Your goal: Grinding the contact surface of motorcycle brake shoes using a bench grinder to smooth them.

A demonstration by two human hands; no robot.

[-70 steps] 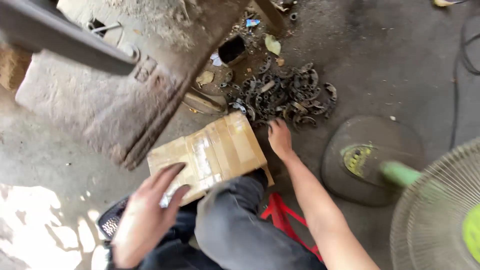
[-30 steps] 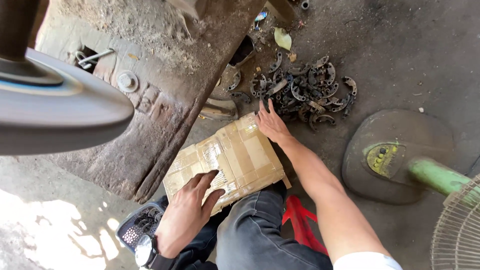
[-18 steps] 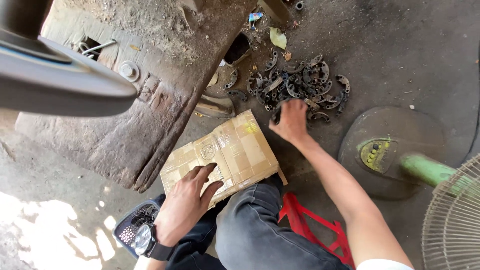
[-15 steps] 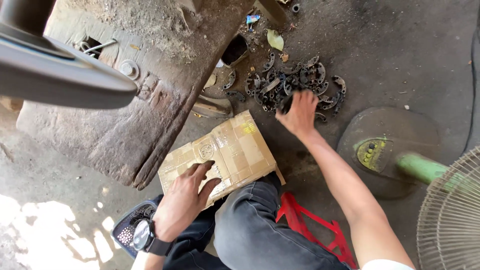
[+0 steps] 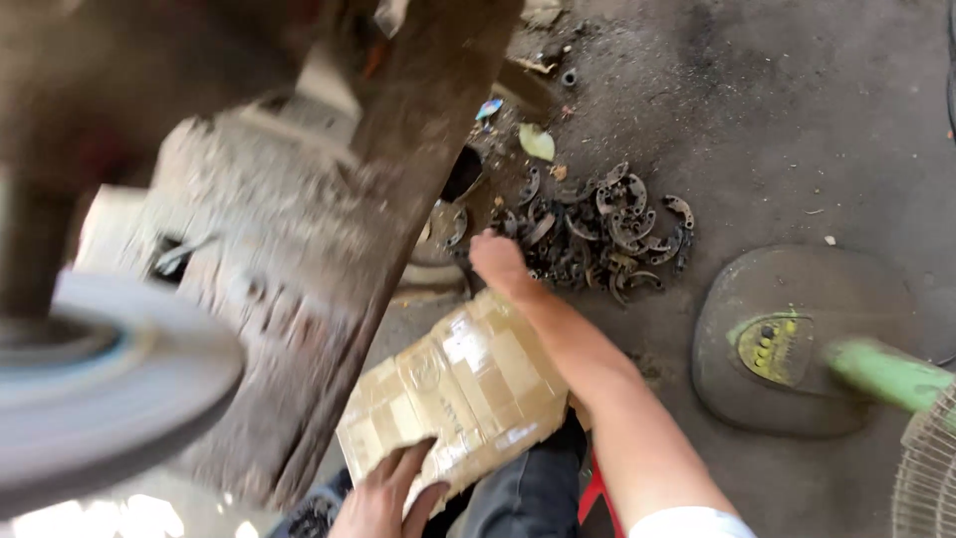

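Note:
A taped brown cardboard box (image 5: 460, 397) rests on my lap. My left hand (image 5: 390, 490) grips its near edge at the bottom of the view. My right hand (image 5: 500, 261) reaches out over the box's far corner to the left end of a pile of dark curved metal parts (image 5: 597, 231) on the floor. Its fingers are curled down at the pile; whether they hold a part is hidden. My knee in dark jeans (image 5: 523, 486) shows under the box.
A big rusty metal structure (image 5: 329, 239) slopes across the left, with a blurred grey disc (image 5: 95, 384) in front. A round fan base (image 5: 792, 339) with a green pole (image 5: 891, 374) stands at right. A red stool (image 5: 596, 498) is under me. A green leaf (image 5: 536, 142) lies on the floor.
My right hand has moved left from the middle of the metal pile to its left end. The view has swung, and the box and left hand sit lower in it.

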